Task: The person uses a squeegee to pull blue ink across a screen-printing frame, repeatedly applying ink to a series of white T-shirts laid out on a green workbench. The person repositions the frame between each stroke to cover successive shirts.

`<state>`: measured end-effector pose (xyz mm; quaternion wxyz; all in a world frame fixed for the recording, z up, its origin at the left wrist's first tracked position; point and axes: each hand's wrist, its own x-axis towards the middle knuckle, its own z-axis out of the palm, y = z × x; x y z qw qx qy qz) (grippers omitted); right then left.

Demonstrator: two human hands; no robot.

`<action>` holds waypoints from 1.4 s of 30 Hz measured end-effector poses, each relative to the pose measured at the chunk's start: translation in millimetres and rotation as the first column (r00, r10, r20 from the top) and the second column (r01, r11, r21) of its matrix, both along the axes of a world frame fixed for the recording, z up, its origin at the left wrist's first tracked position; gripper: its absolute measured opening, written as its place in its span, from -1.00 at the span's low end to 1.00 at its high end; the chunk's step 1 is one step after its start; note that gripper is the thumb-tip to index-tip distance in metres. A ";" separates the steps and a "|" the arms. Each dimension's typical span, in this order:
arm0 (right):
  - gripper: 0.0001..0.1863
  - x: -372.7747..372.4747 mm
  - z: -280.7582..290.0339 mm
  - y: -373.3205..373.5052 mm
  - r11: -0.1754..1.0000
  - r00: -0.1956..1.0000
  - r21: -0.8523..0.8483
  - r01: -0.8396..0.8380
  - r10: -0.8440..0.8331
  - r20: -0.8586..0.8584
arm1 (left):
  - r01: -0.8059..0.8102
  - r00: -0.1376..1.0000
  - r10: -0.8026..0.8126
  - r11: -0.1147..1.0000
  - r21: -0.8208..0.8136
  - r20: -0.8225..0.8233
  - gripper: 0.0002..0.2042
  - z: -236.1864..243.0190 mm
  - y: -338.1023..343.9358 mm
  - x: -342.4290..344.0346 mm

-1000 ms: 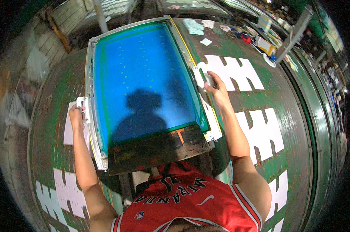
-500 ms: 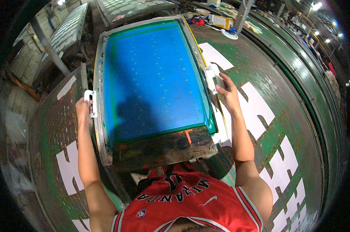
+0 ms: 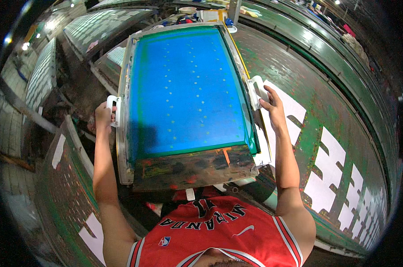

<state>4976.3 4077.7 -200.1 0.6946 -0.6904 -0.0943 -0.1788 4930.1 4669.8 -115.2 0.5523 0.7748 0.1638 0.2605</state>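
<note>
Person wears a sleeveless red jersey (image 3: 215, 231), black lettering with white outline across the chest, white-and-black trim at armholes and neck, small logos. Both arms bare, no gloves.

This is a textile screen-printing workshop. A big framed screen (image 3: 188, 89) with blue mesh and an ink-smeared near end fills the middle. Long green counters (image 3: 326, 84) stained with paint run off to the right, with white cut fabric pieces (image 3: 330, 164) laid in a row along them. More long counters (image 3: 103, 22) stand behind, and pots and containers (image 3: 206, 14) crowd the far end.
</note>
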 end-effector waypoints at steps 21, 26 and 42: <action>-0.32 36.8 1.6 42.2 0.972 0.958 0.016 0.235 -0.229 -0.173 | 0.368 0.926 -0.362 0.929 0.039 -0.102 -0.52 18.0 37.5 254.6; -0.31 37.9 3.3 29.2 0.942 0.923 -0.037 0.333 -0.333 -0.193 | 0.405 0.911 -0.400 0.913 0.040 -0.097 -0.53 22.5 2.9 280.0; -0.27 50.6 -13.3 21.3 0.936 0.935 0.093 0.338 -0.323 -0.149 | 0.393 0.914 -0.404 0.899 0.191 0.021 -0.59 44.1 -57.6 401.8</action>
